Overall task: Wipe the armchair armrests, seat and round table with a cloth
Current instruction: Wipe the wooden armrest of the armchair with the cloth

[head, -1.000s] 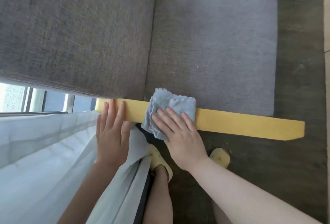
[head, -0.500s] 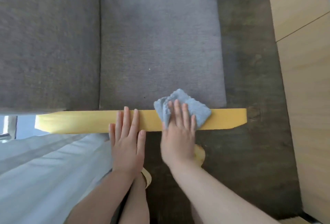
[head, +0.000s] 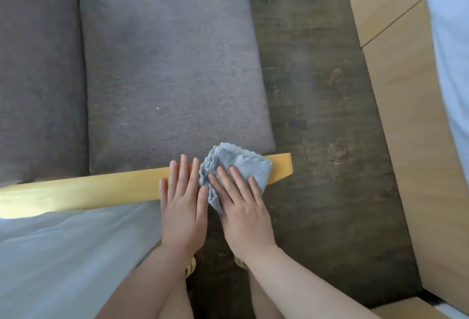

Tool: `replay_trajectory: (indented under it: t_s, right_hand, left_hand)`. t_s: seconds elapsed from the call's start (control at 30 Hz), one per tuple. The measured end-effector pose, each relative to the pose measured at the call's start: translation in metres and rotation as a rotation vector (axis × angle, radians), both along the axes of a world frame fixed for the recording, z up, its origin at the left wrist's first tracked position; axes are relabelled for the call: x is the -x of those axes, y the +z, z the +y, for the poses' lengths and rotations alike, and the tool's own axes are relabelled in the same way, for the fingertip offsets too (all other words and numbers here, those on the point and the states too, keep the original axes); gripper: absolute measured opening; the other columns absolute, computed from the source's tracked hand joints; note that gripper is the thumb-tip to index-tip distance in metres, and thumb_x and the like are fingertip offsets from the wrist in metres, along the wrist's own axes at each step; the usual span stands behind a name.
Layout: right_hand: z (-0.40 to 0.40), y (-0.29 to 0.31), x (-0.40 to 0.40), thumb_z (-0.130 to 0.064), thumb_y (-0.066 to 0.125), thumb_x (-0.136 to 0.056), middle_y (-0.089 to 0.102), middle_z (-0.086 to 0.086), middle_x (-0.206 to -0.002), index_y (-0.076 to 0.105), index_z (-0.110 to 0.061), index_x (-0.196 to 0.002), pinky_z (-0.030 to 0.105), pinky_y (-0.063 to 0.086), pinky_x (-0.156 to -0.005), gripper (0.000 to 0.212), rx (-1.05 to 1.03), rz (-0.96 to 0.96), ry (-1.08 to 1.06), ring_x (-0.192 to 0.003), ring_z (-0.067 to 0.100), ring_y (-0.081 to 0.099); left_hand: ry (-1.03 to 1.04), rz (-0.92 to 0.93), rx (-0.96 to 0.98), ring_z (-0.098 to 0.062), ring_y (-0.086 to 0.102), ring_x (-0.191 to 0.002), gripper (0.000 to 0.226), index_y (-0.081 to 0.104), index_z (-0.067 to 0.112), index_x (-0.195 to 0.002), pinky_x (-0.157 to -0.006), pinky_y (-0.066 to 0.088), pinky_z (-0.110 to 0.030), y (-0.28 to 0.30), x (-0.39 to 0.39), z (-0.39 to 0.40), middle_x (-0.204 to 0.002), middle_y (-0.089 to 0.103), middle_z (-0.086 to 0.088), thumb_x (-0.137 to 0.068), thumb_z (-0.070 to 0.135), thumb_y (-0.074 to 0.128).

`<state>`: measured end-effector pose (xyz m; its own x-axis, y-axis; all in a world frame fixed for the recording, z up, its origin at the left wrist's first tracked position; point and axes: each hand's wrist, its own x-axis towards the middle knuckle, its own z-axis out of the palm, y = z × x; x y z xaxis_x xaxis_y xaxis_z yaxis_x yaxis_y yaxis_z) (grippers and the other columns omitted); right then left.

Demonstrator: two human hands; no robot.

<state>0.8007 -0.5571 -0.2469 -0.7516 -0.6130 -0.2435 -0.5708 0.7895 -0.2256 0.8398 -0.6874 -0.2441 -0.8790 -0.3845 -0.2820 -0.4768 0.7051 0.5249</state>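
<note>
The blue cloth point(head: 238, 166) has slid to the yellow armrest point(head: 101, 189) tip, flattened under the right hand point(head: 241, 207); left hand point(head: 182, 204) rests flat alongside. Soft, light, best pressed by palm.

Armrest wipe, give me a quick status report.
Right hand flat, pressing cloth near armrest front end. Left hand flat on armrest beside it. Nothing in the way.
</note>
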Motion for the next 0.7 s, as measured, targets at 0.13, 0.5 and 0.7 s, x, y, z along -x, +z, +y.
replay_trajectory:
  t_s: [0.13,0.5,0.7]
  right_hand:
    - [0.062,0.001,0.033,-0.031,0.031,-0.097,0.014,-0.005,-0.160,0.016,-0.026,-0.153,0.046,0.018,-0.116,0.058,-0.068,0.044,0.067,-0.148,0.017,0.007]
    - [0.070,0.003,0.040,-0.030,0.030,-0.096,0.011,-0.004,-0.161,0.016,-0.024,-0.154,0.046,0.017,-0.116,0.060,-0.035,0.014,0.132,-0.148,0.017,0.005]
    - [0.002,0.001,0.034,-0.033,0.030,-0.100,0.010,-0.003,-0.161,0.015,-0.022,-0.154,0.046,0.006,-0.117,0.057,0.017,0.003,-0.225,-0.148,0.019,0.002]
  left_hand:
    - [-0.050,-0.027,0.054,-0.005,-0.011,-0.145,0.052,0.010,0.033,-0.151,-0.116,-0.014,-0.025,0.001,0.008,0.007,-0.158,-0.001,0.014,-0.100,0.045,0.013]
    - [0.072,0.009,0.000,-0.006,-0.011,-0.145,0.053,0.012,0.033,-0.150,-0.117,-0.011,-0.032,-0.001,0.023,0.033,-0.159,0.002,0.014,-0.098,0.046,0.011]
    - [0.072,0.036,0.001,-0.009,-0.008,-0.146,0.054,0.017,0.027,-0.151,-0.117,-0.009,-0.032,-0.006,0.025,0.033,-0.159,0.007,0.009,-0.099,0.041,0.013]
